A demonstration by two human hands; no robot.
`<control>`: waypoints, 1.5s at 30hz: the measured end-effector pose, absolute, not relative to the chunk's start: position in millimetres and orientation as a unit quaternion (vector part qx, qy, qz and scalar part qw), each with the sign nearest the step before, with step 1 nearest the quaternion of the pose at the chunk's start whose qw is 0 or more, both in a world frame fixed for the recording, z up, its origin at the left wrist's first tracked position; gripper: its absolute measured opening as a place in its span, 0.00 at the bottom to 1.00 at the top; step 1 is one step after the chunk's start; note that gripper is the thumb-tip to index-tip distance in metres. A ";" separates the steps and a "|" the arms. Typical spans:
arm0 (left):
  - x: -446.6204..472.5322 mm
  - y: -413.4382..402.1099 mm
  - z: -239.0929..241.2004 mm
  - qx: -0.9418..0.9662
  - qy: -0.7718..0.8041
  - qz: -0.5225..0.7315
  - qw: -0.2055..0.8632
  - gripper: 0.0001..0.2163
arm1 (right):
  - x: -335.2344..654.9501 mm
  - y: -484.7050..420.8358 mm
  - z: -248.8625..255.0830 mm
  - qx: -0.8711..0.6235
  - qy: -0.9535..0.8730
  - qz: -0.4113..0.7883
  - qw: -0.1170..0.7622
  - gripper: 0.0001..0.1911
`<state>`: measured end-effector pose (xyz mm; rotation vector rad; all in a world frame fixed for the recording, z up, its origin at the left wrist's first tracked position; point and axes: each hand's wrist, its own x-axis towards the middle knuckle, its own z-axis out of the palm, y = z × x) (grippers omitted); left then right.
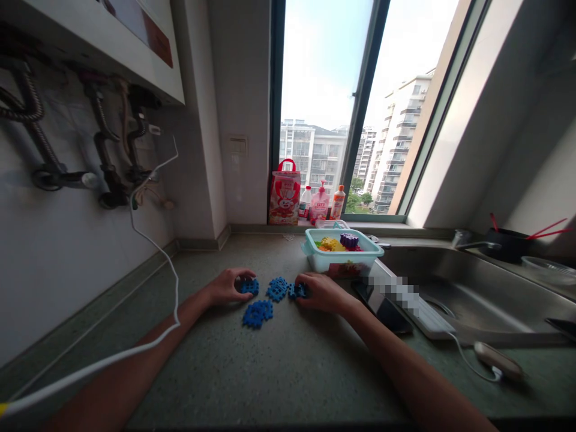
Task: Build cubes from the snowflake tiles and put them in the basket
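Note:
My left hand (228, 285) is curled around a blue notched toy piece (250, 287) on the countertop, thumb and fingers at its edges. On the other side, my right hand (321, 293) has its fingers closed over a second blue notched piece (297, 291), partly hidden beneath them. Between the hands lies a blue openwork cluster (277, 289), very close to the piece in my right hand. Nearer to me, a darker blue notched cluster (258, 314) rests flat, touched by neither hand.
A light-blue tub (344, 262) behind my right hand holds yellow, purple and other coloured pieces. Right of it are a dark phone (382, 306), a white power strip (434, 318) and a steel sink (486, 294). A white cable (176, 282) crosses above my left arm.

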<state>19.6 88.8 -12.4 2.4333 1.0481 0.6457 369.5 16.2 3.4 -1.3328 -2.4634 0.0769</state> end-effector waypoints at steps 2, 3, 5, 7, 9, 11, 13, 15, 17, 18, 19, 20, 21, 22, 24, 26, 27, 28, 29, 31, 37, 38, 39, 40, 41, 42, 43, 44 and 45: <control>18.9 88.3 -12.4 0.876 0.370 0.234 0.202 0.25 | 369.3 15.9 3.2 -0.468 -0.867 0.025 0.170 0.17; 18.6 88.1 -12.2 0.878 0.366 0.235 0.199 0.25 | 369.1 15.9 3.0 -0.468 -0.867 0.025 0.170 0.17; 18.3 87.7 -11.4 0.882 0.360 0.235 0.195 0.26 | 368.6 16.4 1.8 -0.471 -0.866 0.023 0.170 0.16; 18.4 87.3 -10.3 0.884 0.359 0.231 0.191 0.26 | 368.4 17.6 -0.2 -0.478 -0.862 0.020 0.168 0.17; 18.6 86.6 -9.3 0.886 0.357 0.225 0.192 0.26 | 368.8 19.0 -2.2 -0.490 -0.856 0.016 0.164 0.17; 18.7 85.9 -9.0 0.888 0.355 0.221 0.193 0.26 | 369.4 19.5 -3.3 -0.503 -0.850 0.014 0.156 0.17; 19.2 85.2 -9.2 0.890 0.351 0.220 0.190 0.25 | 369.0 18.5 -3.2 -0.508 -0.847 0.011 0.156 0.18; 20.6 84.6 -9.6 0.893 0.347 0.220 0.183 0.25 | 365.8 16.2 -2.8 -0.498 -0.850 0.002 0.171 0.22; 23.1 83.8 -9.9 0.894 0.343 0.222 0.181 0.25 | 358.8 13.3 -3.7 -0.471 -0.860 -0.012 0.195 0.27; 24.6 83.3 -9.8 0.895 0.341 0.224 0.183 0.25 | 354.2 12.0 -4.8 -0.454 -0.868 -0.017 0.202 0.30; 26.2 82.7 -9.6 0.895 0.339 0.225 0.185 0.25 | 349.2 11.0 -6.4 -0.437 -0.876 -0.021 0.206 0.31; 27.7 82.0 -9.3 0.895 0.337 0.225 0.187 0.25 | 344.3 10.3 -8.3 -0.422 -0.883 -0.023 0.204 0.31; 28.9 81.3 -8.8 0.895 0.335 0.225 0.189 0.25 | 339.9 10.0 -10.3 -0.411 -0.889 -0.023 0.201 0.31; 29.9 80.6 -8.3 0.895 0.334 0.224 0.190 0.25 | 336.3 10.0 -12.3 -0.405 -0.893 -0.023 0.196 0.30; 30.6 79.6 -7.0 0.895 0.333 0.226 0.191 0.25 | 332.4 10.5 -15.1 -0.398 -0.896 -0.022 0.194 0.24; 30.0 79.1 -6.2 0.895 0.334 0.229 0.188 0.25 | 332.6 10.8 -15.9 -0.391 -0.899 -0.019 0.197 0.20; 29.4 79.1 -6.1 0.895 0.335 0.230 0.184 0.25 | 333.6 10.7 -15.5 -0.385 -0.901 -0.015 0.200 0.18; 28.7 79.3 -6.2 0.895 0.337 0.229 0.181 0.25 | 334.7 10.3 -14.8 -0.379 -0.903 -0.011 0.204 0.17; 28.0 79.6 -6.6 0.895 0.340 0.228 0.178 0.25 | 335.9 9.6 -13.7 -0.372 -0.905 -0.007 0.207 0.16; 26.7 80.4 -7.6 0.894 0.347 0.225 0.174 0.26 | 337.1 7.9 -11.3 -0.359 -0.909 0.002 0.213 0.15; 23.7 81.9 -8.7 0.892 0.354 0.229 0.164 0.25 | 333.3 0.6 -4.9 -0.334 -0.918 0.046 0.209 0.10; 23.3 82.0 -8.5 0.890 0.355 0.232 0.165 0.25 | 332.7 -0.8 -3.9 -0.332 -0.919 0.054 0.208 0.09; 23.0 82.1 -8.3 0.889 0.357 0.235 0.166 0.25 | 332.5 -2.1 -2.9 -0.328 -0.920 0.061 0.207 0.08; 22.7 82.2 -8.2 0.887 0.358 0.237 0.169 0.25 | 332.7 -3.1 -1.9 -0.322 -0.921 0.067 0.207 0.08; 22.5 82.5 -8.2 0.886 0.360 0.239 0.171 0.25 | 333.5 -3.6 -1.1 -0.314 -0.924 0.070 0.208 0.08; 22.4 82.9 -8.4 0.884 0.362 0.240 0.171 0.25 | 334.9 -3.5 -0.3 -0.305 -0.926 0.071 0.212 0.09; 22.2 83.4 -8.8 0.884 0.363 0.241 0.170 0.24 | 337.0 -2.7 0.3 -0.299 -0.926 0.066 0.221 0.11; 22.1 84.1 -9.3 0.884 0.363 0.242 0.167 0.24 | 339.7 -1.1 0.9 -0.300 -0.923 0.057 0.235 0.13; 21.9 84.9 -9.9 0.886 0.361 0.242 0.164 0.24 | 342.8 0.9 1.5 -0.309 -0.917 0.045 0.249 0.14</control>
